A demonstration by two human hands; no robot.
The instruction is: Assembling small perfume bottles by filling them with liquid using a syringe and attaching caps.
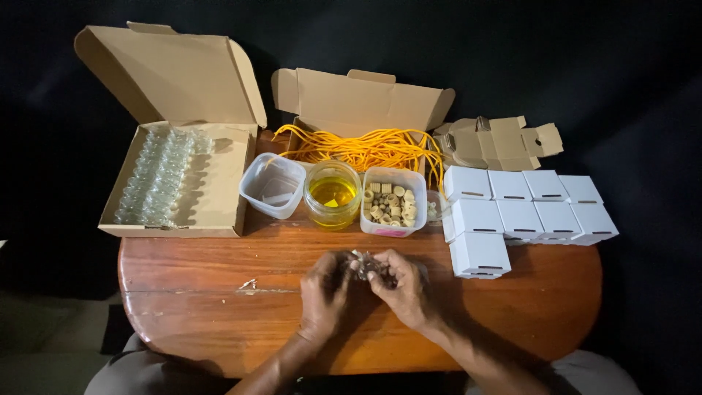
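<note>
My left hand (325,292) and my right hand (402,289) meet over the middle of the wooden table (190,292). Together they pinch a small clear glass bottle (368,265) between the fingertips; most of it is hidden by the fingers. Just beyond the hands stand three containers: a nearly empty clear plastic tub (272,184), a glass jar of yellow liquid (332,194), and a plastic tub of small cork stoppers (393,202).
An open cardboard box (219,197) at the left holds rows of small glass bottles (157,175). Another open box at the back holds orange cord (365,146). Several small white boxes (523,212) are stacked at the right, with flat unfolded cartons (497,143) behind them.
</note>
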